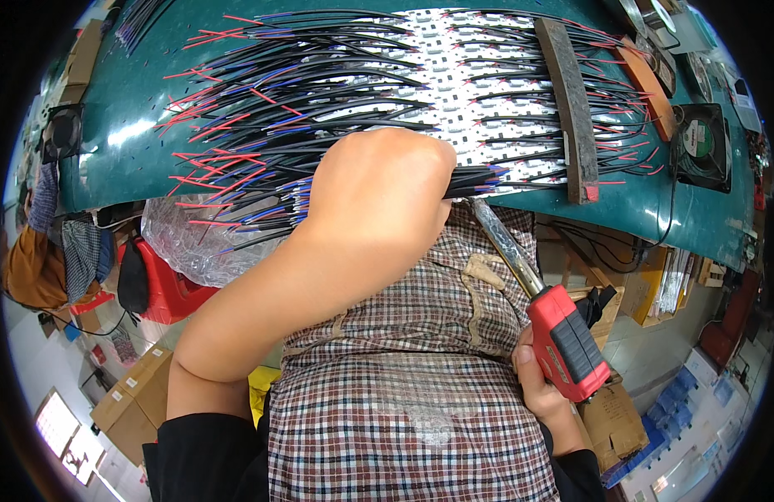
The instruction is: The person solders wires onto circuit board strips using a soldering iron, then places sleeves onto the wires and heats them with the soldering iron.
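Observation:
My left hand (pixel 383 188) is closed in a fist at the near edge of the green table, around a bundle of black cables (pixel 475 178) whose ends stick out to its right. Beyond it, white circuit boards (pixel 454 92) lie side by side, with black wires (pixel 320 79) fanning out both ways and ending in bare-looking red and blue leads. My right hand (pixel 537 381), low at the right of my checked apron, grips a soldering iron (pixel 567 343) with a red and black handle. Its metal barrel points up toward the table edge, and its tip is just below the boards.
A dark metal bar (pixel 567 105) lies across the wires on the right, near an orange-brown strip (pixel 646 88) and a square fan (pixel 702 146). Another fan (pixel 63 132) stands at the left. Clear plastic (pixel 190 243) hangs below the table edge beside a red stool (pixel 165 293).

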`<state>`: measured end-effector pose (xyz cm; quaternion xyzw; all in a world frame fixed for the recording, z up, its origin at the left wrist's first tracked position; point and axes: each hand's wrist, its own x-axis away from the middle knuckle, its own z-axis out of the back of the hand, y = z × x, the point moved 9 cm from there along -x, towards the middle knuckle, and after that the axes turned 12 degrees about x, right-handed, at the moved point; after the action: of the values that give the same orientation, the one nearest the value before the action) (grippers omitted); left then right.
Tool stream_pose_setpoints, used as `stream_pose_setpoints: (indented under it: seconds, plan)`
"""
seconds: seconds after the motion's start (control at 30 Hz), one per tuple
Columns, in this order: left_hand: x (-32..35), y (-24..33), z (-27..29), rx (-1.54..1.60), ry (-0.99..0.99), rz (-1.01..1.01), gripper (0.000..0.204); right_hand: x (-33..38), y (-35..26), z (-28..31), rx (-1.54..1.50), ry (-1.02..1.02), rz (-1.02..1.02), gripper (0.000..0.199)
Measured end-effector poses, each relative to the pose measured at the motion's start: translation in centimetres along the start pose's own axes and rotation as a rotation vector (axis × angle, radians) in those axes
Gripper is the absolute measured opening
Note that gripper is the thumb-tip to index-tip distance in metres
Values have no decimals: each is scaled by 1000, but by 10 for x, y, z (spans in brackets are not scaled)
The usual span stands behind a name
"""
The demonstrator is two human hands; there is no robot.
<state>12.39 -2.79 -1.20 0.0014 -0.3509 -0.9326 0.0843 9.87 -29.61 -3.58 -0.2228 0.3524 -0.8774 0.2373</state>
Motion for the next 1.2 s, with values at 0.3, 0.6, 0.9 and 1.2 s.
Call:
stream_pose_setpoints:
  seconds: [0.3,0.6,0.9,1.2]
  plan:
    - [1,3,-2,25,-11,-19,16,1,5,-4,-10,-18,-26,12]
    - [0,6,-9,-30,-45,-8,15,-1,4,-5,-26,-40,-15,11]
    - [-2,7,-10,-25,-76,-4,16,8,8,5,-13,15,4,15]
    - [-3,6,-11,-53,-94,2,18,-5,4,14,-268,92,26,12]
